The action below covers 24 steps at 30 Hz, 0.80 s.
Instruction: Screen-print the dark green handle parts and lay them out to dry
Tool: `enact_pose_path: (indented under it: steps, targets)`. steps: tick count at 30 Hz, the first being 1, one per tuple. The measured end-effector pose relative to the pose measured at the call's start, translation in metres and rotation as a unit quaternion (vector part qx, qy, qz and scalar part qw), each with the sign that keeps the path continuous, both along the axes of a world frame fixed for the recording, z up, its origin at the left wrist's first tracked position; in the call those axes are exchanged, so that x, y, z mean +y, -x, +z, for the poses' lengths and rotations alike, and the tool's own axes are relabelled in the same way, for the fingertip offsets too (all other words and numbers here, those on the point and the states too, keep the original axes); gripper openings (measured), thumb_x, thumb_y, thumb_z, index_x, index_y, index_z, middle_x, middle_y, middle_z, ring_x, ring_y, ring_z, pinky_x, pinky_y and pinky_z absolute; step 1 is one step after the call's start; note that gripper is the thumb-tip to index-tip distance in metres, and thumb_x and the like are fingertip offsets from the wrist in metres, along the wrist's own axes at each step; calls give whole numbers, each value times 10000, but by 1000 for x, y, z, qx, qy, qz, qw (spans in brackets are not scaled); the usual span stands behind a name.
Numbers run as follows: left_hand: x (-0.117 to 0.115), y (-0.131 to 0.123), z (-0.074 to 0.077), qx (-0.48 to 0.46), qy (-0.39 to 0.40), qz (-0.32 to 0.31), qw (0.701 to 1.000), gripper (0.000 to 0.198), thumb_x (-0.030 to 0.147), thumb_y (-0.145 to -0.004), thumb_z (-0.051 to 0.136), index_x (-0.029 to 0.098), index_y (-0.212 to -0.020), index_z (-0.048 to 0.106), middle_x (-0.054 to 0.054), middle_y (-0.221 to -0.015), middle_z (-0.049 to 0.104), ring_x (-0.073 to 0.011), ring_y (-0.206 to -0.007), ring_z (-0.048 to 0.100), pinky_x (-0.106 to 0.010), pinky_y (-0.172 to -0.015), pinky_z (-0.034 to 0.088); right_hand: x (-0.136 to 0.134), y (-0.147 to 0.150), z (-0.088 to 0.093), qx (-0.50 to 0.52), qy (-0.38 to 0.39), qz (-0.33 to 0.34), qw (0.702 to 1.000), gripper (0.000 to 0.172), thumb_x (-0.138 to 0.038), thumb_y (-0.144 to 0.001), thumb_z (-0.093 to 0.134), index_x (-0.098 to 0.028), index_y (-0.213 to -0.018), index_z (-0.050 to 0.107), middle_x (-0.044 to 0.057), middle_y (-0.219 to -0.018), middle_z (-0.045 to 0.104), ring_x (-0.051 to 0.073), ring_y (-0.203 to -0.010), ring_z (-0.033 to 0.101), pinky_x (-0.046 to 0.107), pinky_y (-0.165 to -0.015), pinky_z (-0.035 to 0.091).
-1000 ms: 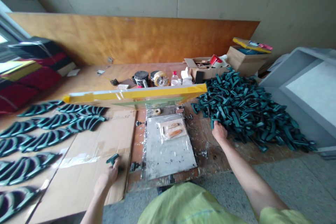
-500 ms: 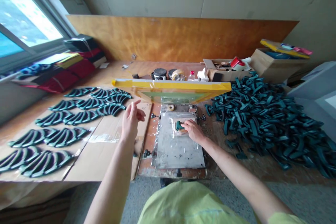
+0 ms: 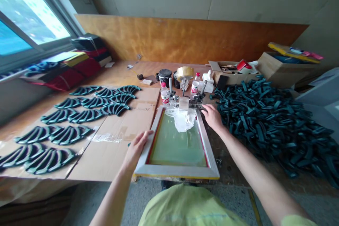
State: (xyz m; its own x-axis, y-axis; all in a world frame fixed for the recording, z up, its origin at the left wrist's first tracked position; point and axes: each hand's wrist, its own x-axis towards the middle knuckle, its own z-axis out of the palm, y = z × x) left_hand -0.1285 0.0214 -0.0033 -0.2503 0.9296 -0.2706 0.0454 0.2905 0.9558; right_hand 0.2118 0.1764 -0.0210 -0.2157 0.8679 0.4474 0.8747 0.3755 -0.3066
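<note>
A screen printing frame (image 3: 144, 157) lies lowered in front of me, with a silver rim and green mesh. My left hand (image 3: 138, 144) grips its left rim, fingers closed at the edge. A small dark teal bit shows beside that hand; I cannot tell whether it is held. My right hand (image 3: 212, 117) is at the upper right corner of the frame, thumb and fingers apart, nothing visible in them. White ink (image 3: 184, 122) is smeared over the top of the mesh, below a squeegee blade (image 3: 183, 103) near the metal hinge clamps (image 3: 197, 98). The plate underneath is hidden.
Curved teal plastic parts lie in fanned rows (image 3: 87, 114) on cardboard (image 3: 106, 155) at left. A large heap of them (image 3: 265, 127) covers the right side. Behind the frame stand bottles (image 3: 164, 95), a black tub (image 3: 165, 75) and a tape roll (image 3: 185, 72). Cardboard boxes (image 3: 286, 67) stand back right.
The screen frame has swung down from its raised position over the plate and the teal part on it. My right hand has left that part and moved up right; my left hand has come down.
</note>
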Motion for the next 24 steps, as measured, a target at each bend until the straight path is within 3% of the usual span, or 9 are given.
enact_pose_path:
  steps: [2,4,8,11,14,18,21,24]
  targets:
    - [-9,-3,-30,-50,38,-9,998,797,632,-700,696,179,-1339,546,-36,-809,709,-181,-662,657,-265,-573,516,18,20,10,9,6,54,998,495,-186,-847,634,-176,-1336,555,140,-1343,548,242,-1228,539,402,-1071,435]
    - [-10,-8,-53,-64,50,3,997,930,611,-665,736,176,-1433,442,-32,-811,707,-183,-666,657,-273,-591,524,31,47,15,-26,31,101,994,543,-175,-795,699,-171,-1316,546,138,-1329,541,252,-1223,530,403,-1051,442]
    - [-7,-10,-77,-58,55,15,997,934,624,-666,726,153,-1427,458,-48,-835,710,-197,-694,660,-279,-602,518,36,81,9,-119,139,110,977,280,-139,-784,692,-164,-1057,637,97,-994,682,213,-913,637,310,-831,506]
    - [-7,-7,-84,-58,50,-2,997,857,619,-699,706,145,-1384,507,-54,-861,711,-204,-752,666,-276,-642,517,16,76,-4,-147,158,136,967,139,-108,-806,605,-175,-914,658,77,-872,698,204,-836,632,290,-774,487]
    - [-9,-5,-87,-55,55,-7,997,820,621,-723,684,142,-1369,524,-55,-849,715,-208,-766,666,-280,-656,514,-14,55,-11,-147,140,223,953,228,-31,-782,525,-174,-888,667,78,-902,694,206,-888,618,289,-784,467]
    - [-9,-7,-86,-42,61,24,997,812,647,-676,704,150,-1308,586,-59,-823,723,-216,-740,669,-303,-666,521,-30,33,0,-169,142,315,923,274,9,-744,521,-196,-859,664,41,-874,684,181,-864,606,266,-768,441]
    - [-9,-9,-85,-30,51,34,998,788,644,-669,709,138,-1266,614,-64,-814,723,-220,-753,671,-305,-679,521,-22,39,8,-156,143,286,934,146,-78,-769,595,-211,-784,655,18,-800,668,177,-795,594,267,-735,427]
    - [-9,-8,-84,-31,36,22,999,762,630,-706,688,130,-1275,601,-62,-815,720,-214,-761,666,-286,-663,510,-22,53,-1,-120,96,226,962,149,-85,-792,569,-196,-799,668,54,-822,672,211,-876,587,307,-785,437]
